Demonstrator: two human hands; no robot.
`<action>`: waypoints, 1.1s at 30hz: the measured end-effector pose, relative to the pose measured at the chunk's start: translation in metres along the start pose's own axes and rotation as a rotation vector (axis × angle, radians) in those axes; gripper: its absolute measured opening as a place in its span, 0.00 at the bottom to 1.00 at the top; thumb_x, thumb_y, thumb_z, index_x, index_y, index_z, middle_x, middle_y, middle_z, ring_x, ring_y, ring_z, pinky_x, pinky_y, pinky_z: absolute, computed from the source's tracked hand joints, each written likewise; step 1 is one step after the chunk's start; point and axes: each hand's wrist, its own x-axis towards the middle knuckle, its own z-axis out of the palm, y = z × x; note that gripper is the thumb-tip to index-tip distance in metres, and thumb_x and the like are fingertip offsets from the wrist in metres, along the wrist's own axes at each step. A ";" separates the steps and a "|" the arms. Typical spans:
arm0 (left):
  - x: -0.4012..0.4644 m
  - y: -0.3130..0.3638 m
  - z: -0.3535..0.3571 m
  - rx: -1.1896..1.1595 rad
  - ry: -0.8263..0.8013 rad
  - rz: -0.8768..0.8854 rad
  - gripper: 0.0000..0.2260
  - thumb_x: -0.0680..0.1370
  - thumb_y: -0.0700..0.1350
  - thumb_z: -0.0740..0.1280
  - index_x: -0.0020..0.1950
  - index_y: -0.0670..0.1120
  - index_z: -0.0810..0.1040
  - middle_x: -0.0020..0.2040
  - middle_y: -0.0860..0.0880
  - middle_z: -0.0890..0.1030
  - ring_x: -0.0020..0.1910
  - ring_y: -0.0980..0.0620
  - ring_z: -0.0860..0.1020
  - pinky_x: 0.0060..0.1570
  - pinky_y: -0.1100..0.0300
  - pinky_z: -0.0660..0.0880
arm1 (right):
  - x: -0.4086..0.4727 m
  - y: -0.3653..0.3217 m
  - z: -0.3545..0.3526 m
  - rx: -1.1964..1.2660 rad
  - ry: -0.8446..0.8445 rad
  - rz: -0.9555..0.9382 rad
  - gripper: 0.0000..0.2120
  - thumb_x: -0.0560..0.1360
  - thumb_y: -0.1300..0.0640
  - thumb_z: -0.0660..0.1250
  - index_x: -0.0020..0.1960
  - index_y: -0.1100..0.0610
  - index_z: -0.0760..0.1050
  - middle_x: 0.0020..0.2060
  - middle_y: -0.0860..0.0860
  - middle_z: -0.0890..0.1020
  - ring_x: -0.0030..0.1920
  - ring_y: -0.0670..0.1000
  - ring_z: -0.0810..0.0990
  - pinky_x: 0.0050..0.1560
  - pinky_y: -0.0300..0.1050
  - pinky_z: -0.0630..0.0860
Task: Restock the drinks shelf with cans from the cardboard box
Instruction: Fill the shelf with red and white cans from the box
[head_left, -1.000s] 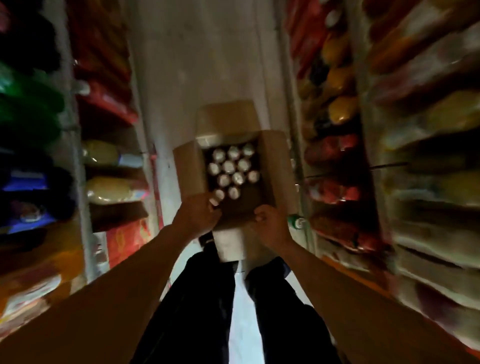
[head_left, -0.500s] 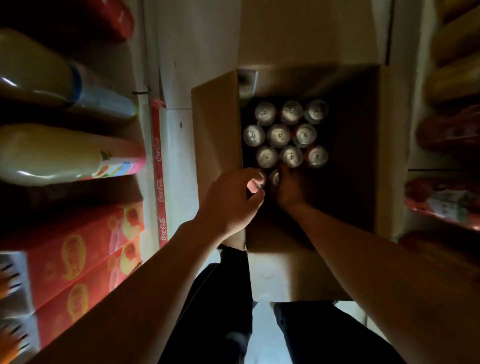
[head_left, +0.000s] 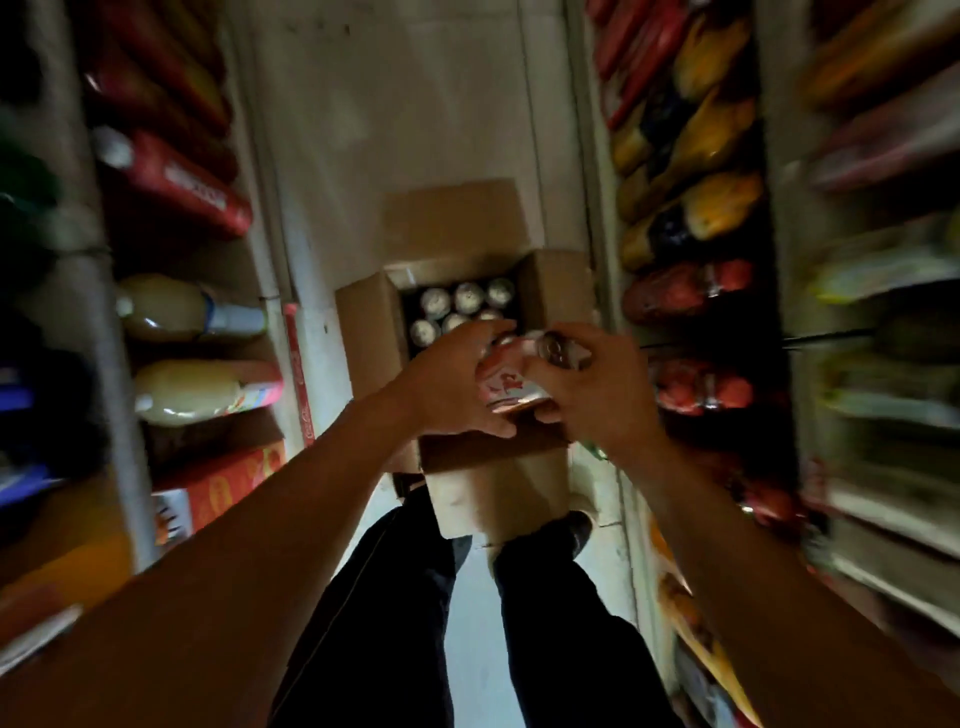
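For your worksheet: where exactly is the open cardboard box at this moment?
In the head view the cardboard box sits on the aisle floor, centre frame, between the two shelf runs, just beyond the person's feet and below both hands.

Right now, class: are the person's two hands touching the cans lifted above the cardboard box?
Touching. The head view shows the left hand and right hand wrapped around the lifted cans, fingers directly on them.

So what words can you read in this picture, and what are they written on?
None can be read for sure.
Red strip on the left shelf edge: white script, too blurred.
Red pack: print too blurred.
Cans held in both hands: red marks, unreadable.
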 end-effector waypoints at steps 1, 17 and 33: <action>-0.011 0.035 -0.017 0.030 0.023 0.074 0.41 0.58 0.50 0.83 0.68 0.48 0.71 0.59 0.54 0.76 0.57 0.55 0.76 0.57 0.65 0.71 | -0.023 -0.042 -0.020 0.017 0.016 -0.026 0.09 0.69 0.59 0.77 0.46 0.49 0.81 0.39 0.48 0.84 0.37 0.42 0.85 0.31 0.40 0.81; -0.201 0.496 -0.119 -0.015 0.063 0.835 0.24 0.69 0.35 0.75 0.58 0.54 0.73 0.47 0.60 0.79 0.45 0.68 0.78 0.47 0.70 0.74 | -0.347 -0.332 -0.228 0.151 0.904 -0.551 0.30 0.59 0.54 0.84 0.58 0.50 0.77 0.45 0.42 0.85 0.45 0.38 0.83 0.47 0.36 0.80; -0.203 0.600 0.048 0.134 -0.011 1.099 0.28 0.69 0.47 0.74 0.66 0.59 0.68 0.62 0.58 0.77 0.63 0.58 0.76 0.58 0.69 0.72 | -0.417 -0.220 -0.357 0.120 1.160 -0.318 0.35 0.55 0.54 0.85 0.58 0.47 0.73 0.46 0.44 0.84 0.43 0.40 0.82 0.42 0.39 0.79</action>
